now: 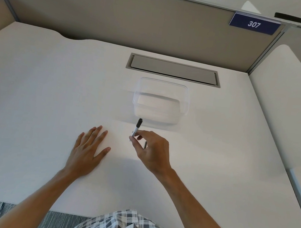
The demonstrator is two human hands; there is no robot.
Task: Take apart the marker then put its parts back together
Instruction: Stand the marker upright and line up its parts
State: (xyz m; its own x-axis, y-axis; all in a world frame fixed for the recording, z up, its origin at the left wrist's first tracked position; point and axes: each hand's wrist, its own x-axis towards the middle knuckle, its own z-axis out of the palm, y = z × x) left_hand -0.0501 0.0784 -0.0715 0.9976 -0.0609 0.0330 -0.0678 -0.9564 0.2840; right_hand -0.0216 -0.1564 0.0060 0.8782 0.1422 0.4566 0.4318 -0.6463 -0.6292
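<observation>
Head view: right hand (pixel 150 149) pinches the marker (pixel 137 127) ahead of its fingertips, probably for dismantling; left hand (pixel 87 150) lies flat alongside, likely waiting.

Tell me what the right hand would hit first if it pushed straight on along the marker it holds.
Likely the clear plastic tub: the marker in the right hand points at its near wall, though depth is unclear.

A single wide-angle view looks from the person's head, forward and steeply down onto the white counter (pixel 35 90). It sits close above both forearms, with the person's checked clothing at the bottom edge. The grey partition (pixel 119 19) closes the far side (straight lines bow toward the frame's borders).
</observation>
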